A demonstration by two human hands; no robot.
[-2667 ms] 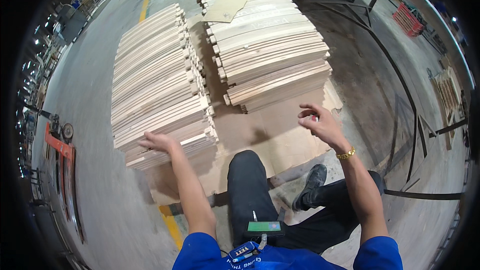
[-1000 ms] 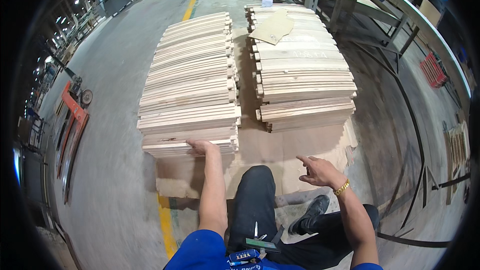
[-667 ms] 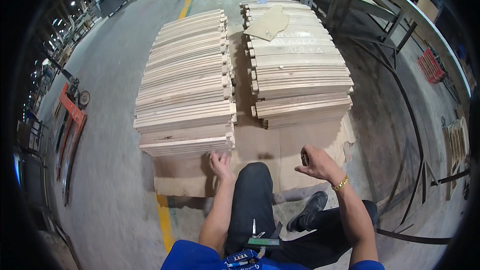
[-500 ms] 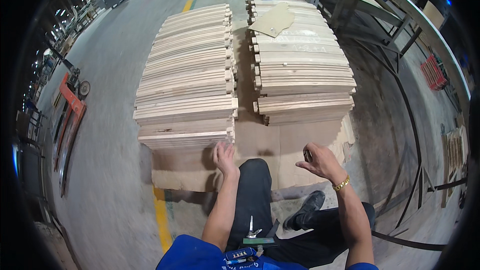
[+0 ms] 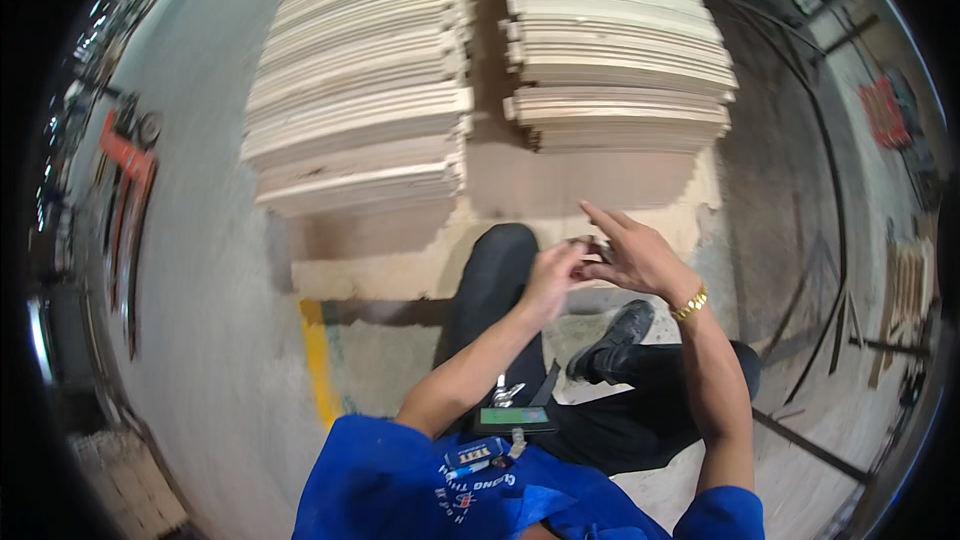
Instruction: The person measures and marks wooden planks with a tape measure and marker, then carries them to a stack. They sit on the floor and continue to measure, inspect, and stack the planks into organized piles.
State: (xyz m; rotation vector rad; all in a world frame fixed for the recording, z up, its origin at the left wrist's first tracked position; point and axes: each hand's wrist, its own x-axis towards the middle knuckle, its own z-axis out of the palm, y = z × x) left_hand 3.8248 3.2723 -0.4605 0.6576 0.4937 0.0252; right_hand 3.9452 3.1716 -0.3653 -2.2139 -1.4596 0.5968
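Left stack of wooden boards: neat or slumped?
Slumped. The left stack of boards has its upper boards stepped out of line at the near end, edges fanning rather than flush. The right stack looks similar.

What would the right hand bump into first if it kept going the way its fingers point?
The right hand points up-left with its fingers toward the left hand, which it nearly touches, so probably that. Past it lies the brown board, then the plank stacks. Depth is hard to judge.

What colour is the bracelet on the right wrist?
Gold. The bracelet sits just below the right hand, clearest in the head view.
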